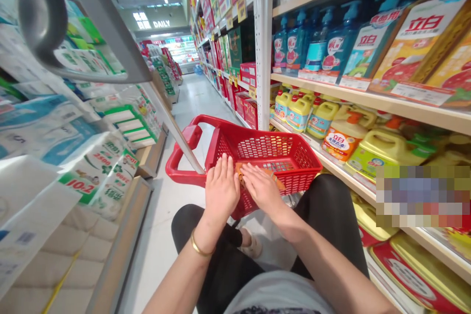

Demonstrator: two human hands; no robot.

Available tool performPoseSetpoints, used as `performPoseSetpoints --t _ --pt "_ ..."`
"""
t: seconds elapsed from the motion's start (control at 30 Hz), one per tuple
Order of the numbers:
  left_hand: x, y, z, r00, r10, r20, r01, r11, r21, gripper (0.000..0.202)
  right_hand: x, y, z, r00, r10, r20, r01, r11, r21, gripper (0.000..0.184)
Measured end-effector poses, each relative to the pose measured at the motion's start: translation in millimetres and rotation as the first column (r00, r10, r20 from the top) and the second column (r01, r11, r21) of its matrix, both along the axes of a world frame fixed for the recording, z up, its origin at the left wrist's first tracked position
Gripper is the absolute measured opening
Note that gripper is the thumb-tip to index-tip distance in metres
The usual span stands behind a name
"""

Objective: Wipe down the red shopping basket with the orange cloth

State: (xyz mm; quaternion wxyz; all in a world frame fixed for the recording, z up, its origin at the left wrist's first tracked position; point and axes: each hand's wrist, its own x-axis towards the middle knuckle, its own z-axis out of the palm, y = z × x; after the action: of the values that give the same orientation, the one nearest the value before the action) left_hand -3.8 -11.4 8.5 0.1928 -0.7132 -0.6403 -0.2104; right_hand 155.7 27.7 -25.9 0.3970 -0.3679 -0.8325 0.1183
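Note:
Both my hands reach forward over the near side of a red shopping basket [307, 157] with slotted walls. My left hand [222, 186] is held flat, palm down, its fingers stretched out at the basket's near left edge; a gold bangle [198, 246] circles that wrist. Beside it, my right hand [262, 187] has its fingers extended over an orange packet [278, 181] in the basket. Whether the fingers touch the packet I cannot tell, as they partly cover it. A thin pole with a grey handle [106, 24] rises from the basket's left end.
Shelves on the right carry blue pump bottles [334, 46] and yellow detergent jugs [326, 118]. Tissue packs [97, 171] are stacked along the left. A white-floored aisle [195, 93] runs ahead between them. My bent knees [327, 206] flank the basket's near side.

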Motion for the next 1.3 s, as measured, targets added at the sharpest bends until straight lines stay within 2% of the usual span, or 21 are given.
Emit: performPoseSetpoints --t 0.17,0.33,0.4,0.5,0.63,0.7,0.77,0.83,0.93,1.03,1.1,1.2,1.3 --pt "2.6 1.6 2.7 1.0 0.029 0.0 -0.029 1.0 0.007 0.06 -5.0 24.4 13.8 0.995 -0.079 0.059 0.079 0.997 0.006 0.046" --pt "2.0 3.3 1.0 0.999 0.034 0.002 -0.034 0.999 0.009 0.059 -13.0 37.3 3.9 0.987 -0.09 0.131 0.083 0.995 0.051 0.047" --pt "2.2 2.1 -0.3 1.0 0.03 0.006 -0.03 0.999 0.01 0.058 -8.6 39.7 -1.0 0.98 -0.147 0.136 0.14 0.988 0.064 0.047" --pt "2.9 -0.8 -3.5 1.0 0.021 0.016 -0.022 0.999 0.026 0.058 13.4 44.3 -8.7 0.951 -0.27 0.148 0.262 0.963 0.069 0.046" --pt "3.5 -3.2 -8.3 0.999 0.001 0.042 -0.003 0.998 0.057 0.063 65.9 53.3 -22.5 0.902 -0.398 0.165 0.393 0.917 0.062 0.047" --pt "3.2 -3.4 -10.0 0.999 -0.009 0.051 0.006 0.998 0.059 0.07 87.1 58.0 -28.1 0.865 -0.479 0.153 0.478 0.877 0.044 0.048" --pt "2.7 -3.4 -10.8 0.999 -0.02 0.042 0.018 0.998 0.054 0.078 92.4 60.2 -30.1 0.828 -0.549 0.115 0.55 0.835 0.019 0.053" --pt "2.2 -3.4 -10.4 0.999 -0.024 0.027 0.023 0.999 0.048 0.084 78.0 57.9 -27.7 0.85 -0.518 0.097 0.522 0.853 -0.02 0.06" --pt "1.7 -3.4 -8.1 1.0 -0.004 0.003 0.004 0.999 0.033 0.084 31.2 47.9 -16.4 0.947 -0.289 0.139 0.297 0.954 -0.039 0.062" --pt "0.5 -3.2 -5.1 0.999 0.004 -0.033 -0.004 1.0 0.008 0.082 -11.5 38.7 -1.8 0.966 -0.197 0.167 0.198 0.98 0.01 0.061" --pt "-0.6 -3.5 -3.7 0.998 0.0 -0.055 0.0 1.0 0.0 0.083 -22.2 36.2 4.0 0.968 -0.187 0.168 0.184 0.982 0.034 0.061" --pt "-1.2 -4.5 -3.1 0.998 -0.003 -0.069 0.003 1.0 -0.007 0.087 -4.5 39.3 -0.8 0.966 -0.192 0.17 0.186 0.981 0.051 0.057" --pt "0.6 -5.1 -4.1 0.999 0.001 -0.041 -0.002 1.0 -0.014 0.088 46.4 49.2 -18.5 0.936 -0.304 0.176 0.302 0.952 0.041 0.053"
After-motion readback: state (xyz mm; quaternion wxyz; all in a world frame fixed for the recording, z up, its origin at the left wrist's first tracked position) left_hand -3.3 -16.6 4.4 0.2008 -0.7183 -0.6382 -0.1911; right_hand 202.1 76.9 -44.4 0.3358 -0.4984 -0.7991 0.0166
